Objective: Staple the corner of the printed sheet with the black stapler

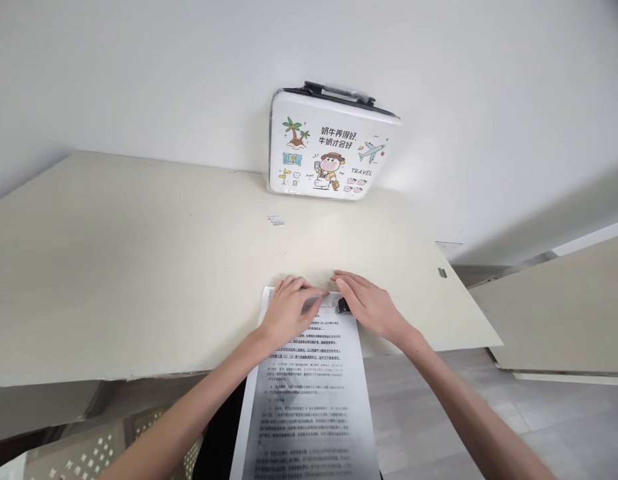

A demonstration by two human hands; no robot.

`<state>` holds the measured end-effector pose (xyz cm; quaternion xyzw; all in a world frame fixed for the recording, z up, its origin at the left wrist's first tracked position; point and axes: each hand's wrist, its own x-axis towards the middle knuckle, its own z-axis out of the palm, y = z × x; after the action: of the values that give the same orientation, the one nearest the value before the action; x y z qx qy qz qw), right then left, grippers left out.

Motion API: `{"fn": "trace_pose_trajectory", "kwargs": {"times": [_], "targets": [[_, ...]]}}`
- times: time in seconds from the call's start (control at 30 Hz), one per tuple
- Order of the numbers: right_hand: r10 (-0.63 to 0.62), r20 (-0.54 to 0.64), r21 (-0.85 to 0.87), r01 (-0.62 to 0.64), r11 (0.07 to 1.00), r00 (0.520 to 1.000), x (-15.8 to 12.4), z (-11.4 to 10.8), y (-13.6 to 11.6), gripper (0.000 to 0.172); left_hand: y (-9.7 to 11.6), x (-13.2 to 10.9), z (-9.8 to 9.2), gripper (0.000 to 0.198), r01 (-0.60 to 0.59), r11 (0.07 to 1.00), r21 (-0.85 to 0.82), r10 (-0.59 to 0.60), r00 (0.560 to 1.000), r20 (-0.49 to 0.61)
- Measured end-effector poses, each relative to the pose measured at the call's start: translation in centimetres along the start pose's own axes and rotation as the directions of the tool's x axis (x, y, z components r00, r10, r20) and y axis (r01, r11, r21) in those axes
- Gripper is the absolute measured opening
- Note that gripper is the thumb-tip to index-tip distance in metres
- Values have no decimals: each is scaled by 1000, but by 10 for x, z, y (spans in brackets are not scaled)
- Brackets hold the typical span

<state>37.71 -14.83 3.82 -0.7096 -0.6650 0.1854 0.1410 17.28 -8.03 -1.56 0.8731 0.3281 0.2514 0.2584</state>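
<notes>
A long printed sheet of paper [309, 400] lies with its top end on the table and its lower part hanging over the front edge towards me. My left hand [291, 308] rests on the sheet's top left, fingers bent and thumb close to the index finger, pressing the paper. At the top right corner, my right hand [371, 303] curves around a small black object [343, 305], which shows beside the thumb. Most of that object is hidden by the hand, so its kind is unclear.
A white case [333, 147] with cartoon prints and a black handle stands against the wall at the back. Short strips of staples [275, 220] lie on the cream table [139, 267]; another small metallic strip [442, 273] is near its right edge. A second table [563, 307] stands at right.
</notes>
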Motion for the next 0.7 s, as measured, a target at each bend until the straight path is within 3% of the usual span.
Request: {"fn": "trace_pose_trajectory", "kwargs": {"times": [0.3,0.7], "targets": [[36,30,50,-38,998,999,-1,-4,-4,51,2,-1,-3,25,-4,1000,-4,4,1000,2],[-38,-4,-182,37,983,999,1,4,-8,51,0,-1,1,24,-7,1000,20,7,1000,-5]]}}
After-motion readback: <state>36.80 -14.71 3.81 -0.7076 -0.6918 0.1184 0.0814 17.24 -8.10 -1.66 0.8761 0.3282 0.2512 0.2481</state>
